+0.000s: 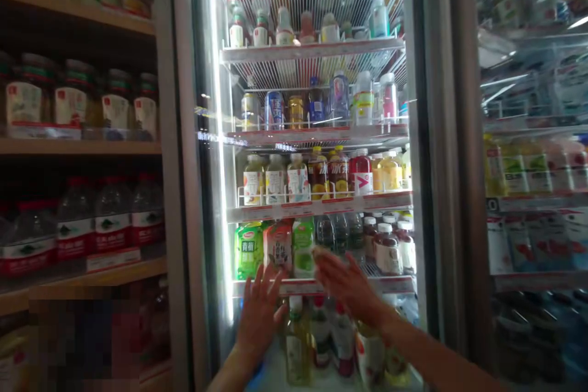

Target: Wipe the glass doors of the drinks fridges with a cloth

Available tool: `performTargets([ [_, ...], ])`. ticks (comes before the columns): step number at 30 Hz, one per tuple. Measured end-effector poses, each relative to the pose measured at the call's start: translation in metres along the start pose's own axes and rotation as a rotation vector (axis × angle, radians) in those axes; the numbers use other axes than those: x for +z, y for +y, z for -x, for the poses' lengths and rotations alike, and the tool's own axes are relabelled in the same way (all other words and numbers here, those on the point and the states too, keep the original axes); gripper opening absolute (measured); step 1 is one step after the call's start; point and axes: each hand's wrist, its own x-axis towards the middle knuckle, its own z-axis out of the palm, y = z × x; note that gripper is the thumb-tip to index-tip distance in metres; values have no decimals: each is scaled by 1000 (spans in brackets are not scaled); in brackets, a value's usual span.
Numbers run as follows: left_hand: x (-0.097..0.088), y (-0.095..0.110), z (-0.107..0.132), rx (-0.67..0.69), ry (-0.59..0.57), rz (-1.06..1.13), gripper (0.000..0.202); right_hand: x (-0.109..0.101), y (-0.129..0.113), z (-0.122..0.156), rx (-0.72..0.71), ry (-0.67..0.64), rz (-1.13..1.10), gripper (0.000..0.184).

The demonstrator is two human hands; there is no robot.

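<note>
My left hand point(261, 312) is raised with its fingers spread, in front of the lower left of a lit drinks cooler. Just behind its fingertips are a bright green carton point(248, 250) and a red carton point(278, 242). My right hand point(346, 285) is stretched flat, slightly blurred, with its fingertips beside a green-and-white package point(303, 239). Neither hand holds anything. Whether either one touches the shelf edge point(301, 286) or a package, I cannot tell.
Dark bottles point(340, 233) and small white-labelled bottles point(388, 251) share that shelf. More bottles point(297, 349) stand below, and several stocked shelves rise above. Wooden shelves point(82, 147) with bottles flank the left. A metal frame post point(452, 165) separates another cooler at right.
</note>
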Motion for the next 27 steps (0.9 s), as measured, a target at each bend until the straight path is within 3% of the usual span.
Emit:
performTargets([
  [2, -3, 5, -14, -28, 27, 34, 61, -4, 21, -27, 218, 91, 37, 41],
  [4, -6, 11, -30, -29, 40, 71, 60, -4, 24, -36, 328, 140, 67, 42],
  [6, -7, 14, -40, -8, 41, 86, 60, -2, 9, -19, 232, 113, 63, 39],
  [8, -7, 13, -45, 30, 43, 78, 59, -1, -8, 9, 13, 23, 35, 39],
  [10, -6, 10, -48, 51, 46, 67, 58, -3, -8, 26, -133, -61, 25, 44],
  [11, -5, 9, -51, 46, 48, 66, 57, -6, 2, 26, -124, -64, 32, 46],
  [15, -7, 11, -71, -6, 49, 91, 61, -23, 70, -4, 319, 138, 122, 51],
  [17, -7, 14, -78, 5, 52, 105, 63, -27, 84, 2, 480, 208, 176, 56],
  [21, -3, 16, -73, 51, 95, 104, 65, -26, 59, 74, 435, 80, 228, 62],
  [23, 0, 15, -71, 71, 109, 105, 66, -26, 61, 95, 401, 22, 246, 63],
  [25, 1, 15, -75, 61, 125, 105, 66, -32, 87, 86, 466, 78, 280, 61],
  [27, -2, 18, -82, 20, 147, 105, 65, -41, 123, 60, 626, 198, 316, 58],
])
